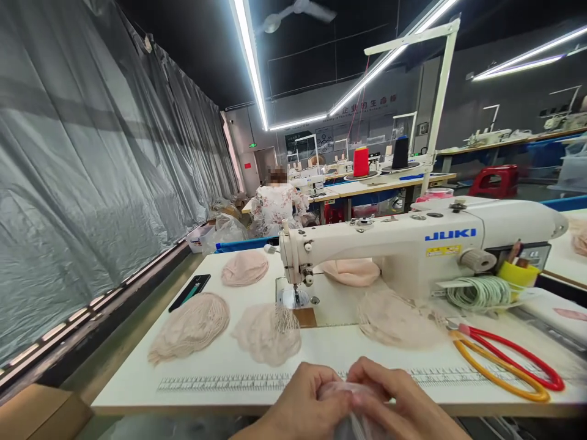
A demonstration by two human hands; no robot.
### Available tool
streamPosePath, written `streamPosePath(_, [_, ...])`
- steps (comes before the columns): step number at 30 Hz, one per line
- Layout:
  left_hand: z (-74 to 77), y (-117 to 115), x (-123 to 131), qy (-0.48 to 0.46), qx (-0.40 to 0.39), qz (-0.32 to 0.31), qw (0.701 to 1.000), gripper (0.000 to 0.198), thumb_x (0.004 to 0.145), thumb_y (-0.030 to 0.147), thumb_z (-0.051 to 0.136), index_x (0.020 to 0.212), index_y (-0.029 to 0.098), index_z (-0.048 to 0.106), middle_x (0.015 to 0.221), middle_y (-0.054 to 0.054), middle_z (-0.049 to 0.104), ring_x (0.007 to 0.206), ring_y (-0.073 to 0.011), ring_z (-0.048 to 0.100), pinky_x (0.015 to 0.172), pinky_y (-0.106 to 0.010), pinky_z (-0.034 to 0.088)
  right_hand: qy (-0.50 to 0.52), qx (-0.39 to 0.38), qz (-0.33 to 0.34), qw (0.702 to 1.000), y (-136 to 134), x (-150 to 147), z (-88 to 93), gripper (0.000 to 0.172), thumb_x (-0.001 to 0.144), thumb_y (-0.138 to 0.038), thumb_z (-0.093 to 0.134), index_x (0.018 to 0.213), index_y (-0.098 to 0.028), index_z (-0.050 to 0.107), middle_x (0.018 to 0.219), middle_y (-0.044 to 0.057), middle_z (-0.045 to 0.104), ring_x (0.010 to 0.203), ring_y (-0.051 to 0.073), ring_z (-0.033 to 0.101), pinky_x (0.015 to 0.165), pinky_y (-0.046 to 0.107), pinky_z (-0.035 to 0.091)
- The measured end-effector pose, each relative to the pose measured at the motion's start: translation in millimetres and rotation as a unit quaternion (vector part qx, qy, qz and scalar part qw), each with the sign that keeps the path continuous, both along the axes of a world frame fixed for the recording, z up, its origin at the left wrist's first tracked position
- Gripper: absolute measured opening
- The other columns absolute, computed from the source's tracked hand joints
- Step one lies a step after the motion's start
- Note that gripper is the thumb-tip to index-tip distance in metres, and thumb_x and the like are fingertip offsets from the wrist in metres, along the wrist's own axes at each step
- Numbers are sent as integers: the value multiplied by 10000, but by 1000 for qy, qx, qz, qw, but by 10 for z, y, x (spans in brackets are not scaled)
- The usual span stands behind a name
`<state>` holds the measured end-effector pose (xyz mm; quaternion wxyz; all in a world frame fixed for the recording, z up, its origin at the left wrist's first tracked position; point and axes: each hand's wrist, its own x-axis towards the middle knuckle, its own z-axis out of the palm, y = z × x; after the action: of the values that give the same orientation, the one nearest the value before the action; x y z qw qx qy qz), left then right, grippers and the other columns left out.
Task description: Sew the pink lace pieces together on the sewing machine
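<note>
At the table's near edge, my left hand (pixel 302 400) and my right hand (pixel 397 400) are close together, fingers closed on a bunched piece of pale sheer fabric (pixel 342 389). Its lower part hangs below the hands, and much of it is hidden by my fingers. Just beyond is a ruler strip (pixel 229 383) along the table's front. Flat piles of thin beige-pink fabric pieces lie past it: one at the left (pixel 195 324), one in the middle (pixel 268 333) and one to the right (pixel 398 318). Behind them stands a white sewing machine (pixel 367 244).
Scissors with red and orange handles (pixel 504 360) lie at the right, near a green cord coil (pixel 479 293) and a yellow cup (pixel 518 273). A dark phone-like object (pixel 190 292) is at the left edge. Another fabric pile (pixel 245 269) lies farther back. A person (pixel 279 205) sits ahead.
</note>
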<state>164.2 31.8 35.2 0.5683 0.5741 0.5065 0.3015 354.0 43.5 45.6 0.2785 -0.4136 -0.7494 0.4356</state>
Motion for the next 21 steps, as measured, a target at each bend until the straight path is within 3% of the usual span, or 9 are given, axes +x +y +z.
streamPosePath(2, [18, -76, -63, -34, -24, -23, 999, 488, 653, 560, 723, 779, 90, 695, 450, 81, 388, 436, -61, 310, 456, -203, 212, 20, -34, 22, 999, -6, -14, 3, 419, 929, -587, 424, 715, -233, 489, 520, -64, 485, 462, 120, 444, 511, 241, 354])
streamPosePath(4, [59, -155, -121, -59, -52, -63, 995, 468, 654, 497, 730, 846, 70, 736, 391, 95, 350, 370, -53, 253, 411, -204, 174, 25, -29, 23, 999, -2, -3, -16, 450, 934, -609, 412, 685, -235, 447, 499, -79, 408, 462, 111, 365, 488, 241, 298])
streamPosePath(8, [146, -287, -198, -72, -85, -72, 991, 358, 619, 275, 683, 903, 75, 768, 362, 107, 343, 326, -42, 209, 359, -196, 132, 10, 18, 24, 999, -19, 17, -81, 511, 951, -630, 357, 635, -233, 410, 508, -69, 369, 525, 126, 354, 528, 250, 292])
streamPosePath(13, [191, -353, -270, -66, -74, -83, 992, 351, 604, 166, 598, 895, 110, 786, 396, 98, 380, 343, -30, 234, 364, -181, 146, 9, 1, 25, 1000, -29, -53, -94, 514, 948, -649, 344, 660, -233, 432, 513, -71, 360, 528, 127, 340, 527, 252, 283])
streamPosePath(17, [228, -378, -340, -63, -71, -77, 992, 323, 639, 177, 607, 897, 111, 789, 404, 89, 384, 357, -29, 239, 377, -187, 152, 7, -23, 42, 999, 15, -96, -93, 484, 943, -639, 379, 694, -233, 460, 493, -77, 345, 505, 122, 312, 512, 249, 271])
streamPosePath(21, [74, -411, -509, -78, -74, -91, 990, 344, 675, 341, 757, 927, 109, 784, 525, 58, 481, 455, -34, 325, 434, -178, 218, -23, -15, 60, 998, 1, -88, -161, 507, 868, -698, 458, 679, -231, 521, 540, -41, 451, 540, 137, 411, 518, 240, 335])
